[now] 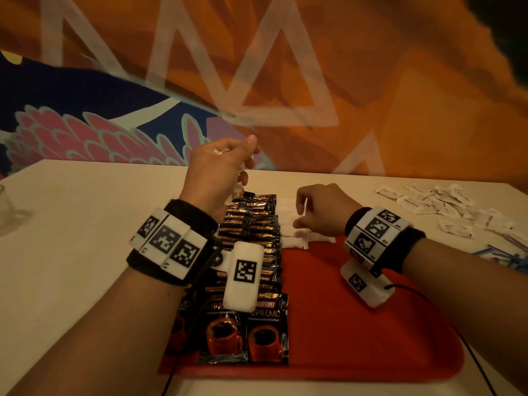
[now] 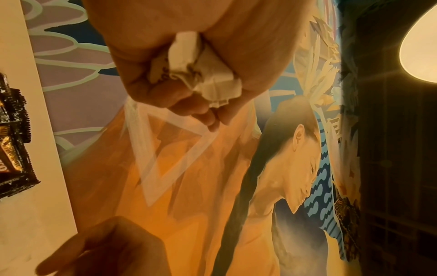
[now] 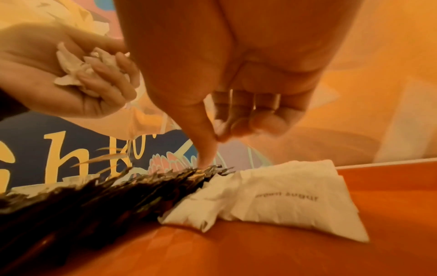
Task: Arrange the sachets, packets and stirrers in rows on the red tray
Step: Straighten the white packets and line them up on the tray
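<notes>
Two bare hands work above a pale table (image 1: 85,224) set against a painted orange and blue mural (image 1: 371,95). A red tray (image 1: 357,324) fills the table's near centre; down its left side, from 6 o'clock up toward 12, run two columns of overlapping black coffee packets (image 1: 251,238). Just right of the columns' far end, at the tray's 12 o'clock edge, lie white sugar sachets (image 3: 295,201), one printed "brown sugar", touching the packets and each other. Loose white sachets (image 1: 434,201) are scattered on the table at 2 o'clock, well apart from the tray, with blue-striped items (image 1: 503,255), too blurred to identify, at 3 o'clock. A clear glass (image 1: 8,207) stands at the table's 9 o'clock edge. The left hand (image 1: 220,170) is raised above the far end of the packets, fingers curled round a crumpled bunch of white sachets (image 2: 201,71). The right hand (image 1: 323,210) is over the sugar sachets; its forefinger points down onto the top edge of the coffee packets, the other fingers folded in, and a thin white strip shows between them in the head view, though what it is cannot be told.
</notes>
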The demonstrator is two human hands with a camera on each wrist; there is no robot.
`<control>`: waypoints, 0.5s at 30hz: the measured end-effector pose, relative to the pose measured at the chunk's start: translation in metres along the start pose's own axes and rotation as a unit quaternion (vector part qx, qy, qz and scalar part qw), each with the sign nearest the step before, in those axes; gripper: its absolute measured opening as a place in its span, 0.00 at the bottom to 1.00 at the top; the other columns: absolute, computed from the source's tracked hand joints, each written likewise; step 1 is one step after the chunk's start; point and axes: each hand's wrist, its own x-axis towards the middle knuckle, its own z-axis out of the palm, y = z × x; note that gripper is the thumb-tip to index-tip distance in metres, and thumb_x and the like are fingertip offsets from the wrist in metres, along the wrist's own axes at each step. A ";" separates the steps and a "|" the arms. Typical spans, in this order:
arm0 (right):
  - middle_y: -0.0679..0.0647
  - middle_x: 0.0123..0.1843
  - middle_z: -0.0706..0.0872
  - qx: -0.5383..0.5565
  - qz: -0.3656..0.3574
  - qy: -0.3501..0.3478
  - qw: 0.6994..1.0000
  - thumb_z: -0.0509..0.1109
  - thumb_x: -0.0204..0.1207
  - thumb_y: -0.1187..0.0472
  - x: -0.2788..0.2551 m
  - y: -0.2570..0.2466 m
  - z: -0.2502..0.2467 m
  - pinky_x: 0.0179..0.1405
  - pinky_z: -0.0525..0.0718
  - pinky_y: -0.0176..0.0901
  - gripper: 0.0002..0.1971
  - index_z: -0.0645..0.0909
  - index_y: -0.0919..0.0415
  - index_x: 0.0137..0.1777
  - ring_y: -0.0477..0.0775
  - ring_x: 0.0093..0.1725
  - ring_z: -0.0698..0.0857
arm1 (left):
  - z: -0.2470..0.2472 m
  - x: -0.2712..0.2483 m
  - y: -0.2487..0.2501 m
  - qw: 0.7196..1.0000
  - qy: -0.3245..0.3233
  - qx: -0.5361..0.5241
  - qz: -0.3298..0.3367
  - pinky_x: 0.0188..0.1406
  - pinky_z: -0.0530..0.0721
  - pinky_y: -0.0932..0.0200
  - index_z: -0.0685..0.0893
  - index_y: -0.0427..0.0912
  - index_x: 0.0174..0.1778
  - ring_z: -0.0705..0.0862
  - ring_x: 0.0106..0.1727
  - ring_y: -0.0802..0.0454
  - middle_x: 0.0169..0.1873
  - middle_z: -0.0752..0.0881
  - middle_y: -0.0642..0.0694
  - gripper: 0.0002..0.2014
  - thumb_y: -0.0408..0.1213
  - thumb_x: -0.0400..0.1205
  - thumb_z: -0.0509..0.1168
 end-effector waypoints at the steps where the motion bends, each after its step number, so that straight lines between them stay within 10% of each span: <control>1: 0.45 0.40 0.82 0.001 -0.025 -0.005 1.000 0.81 0.70 0.53 -0.001 -0.002 -0.001 0.33 0.72 0.35 0.10 0.81 0.51 0.42 0.47 0.41 0.80 | 0.000 0.000 0.000 1.000 0.000 -0.001 -0.001 0.26 0.72 0.59 0.90 0.44 0.42 0.77 0.27 0.56 0.32 0.83 0.51 0.10 0.46 0.84 0.69; 7: 0.46 0.51 0.89 -0.027 -0.032 -0.104 0.994 0.82 0.70 0.60 -0.005 -0.006 0.011 0.54 0.84 0.40 0.13 0.89 0.52 0.55 0.46 0.54 0.86 | 0.001 -0.001 0.000 1.000 -0.006 -0.002 -0.005 0.24 0.71 0.61 0.89 0.44 0.41 0.76 0.26 0.57 0.32 0.82 0.50 0.11 0.45 0.84 0.69; 15: 0.42 0.45 0.89 0.036 -0.070 -0.011 0.997 0.80 0.73 0.53 -0.007 -0.011 -0.013 0.42 0.78 0.33 0.07 0.89 0.49 0.49 0.42 0.47 0.86 | 0.001 0.000 0.001 0.995 -0.050 -0.065 -0.060 0.17 0.65 0.65 0.85 0.40 0.46 0.72 0.22 0.57 0.29 0.80 0.49 0.20 0.56 0.86 0.62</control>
